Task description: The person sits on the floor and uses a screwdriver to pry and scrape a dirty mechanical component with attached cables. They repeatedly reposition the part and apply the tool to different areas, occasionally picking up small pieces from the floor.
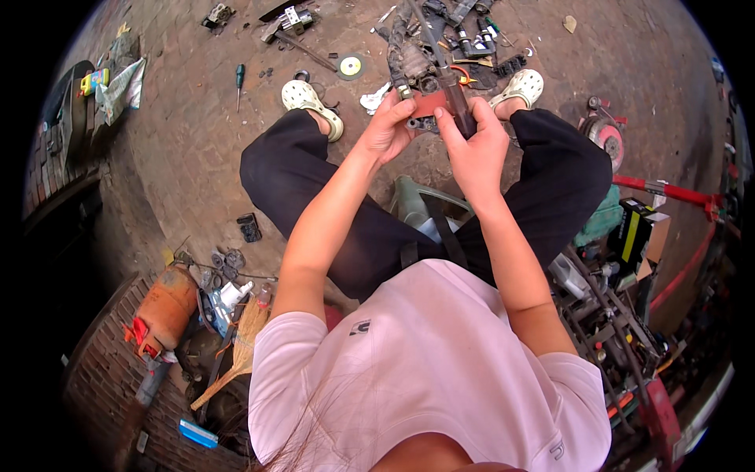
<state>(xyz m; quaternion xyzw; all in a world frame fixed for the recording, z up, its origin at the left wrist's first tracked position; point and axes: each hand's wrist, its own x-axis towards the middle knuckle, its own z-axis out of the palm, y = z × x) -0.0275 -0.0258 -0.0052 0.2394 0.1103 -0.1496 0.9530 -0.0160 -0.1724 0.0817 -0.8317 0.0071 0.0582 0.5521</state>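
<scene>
My left hand [388, 127] pinches the left side of a small flat red-orange piece [428, 104], perhaps sandpaper or cloth. My right hand [478, 149] is closed around the lower end of a dark metal shaft [454, 90], its thumb near the red-orange piece. From there the shaft runs up toward the far edge, with a thinner rod beyond its thick end. Greasy metal parts [426, 82] lie just beyond my hands, partly hidden by them. Which fingers bear on the red-orange piece from behind is hidden.
A screwdriver [239, 85] and a yellow-white disc [350, 66] lie on the brick floor. A rusty orange cylinder [171, 305] and a straw broom [250, 334] are at the left. To the right stand a red-wheeled tool [605, 140], a black box [638, 236] and piled metal tools.
</scene>
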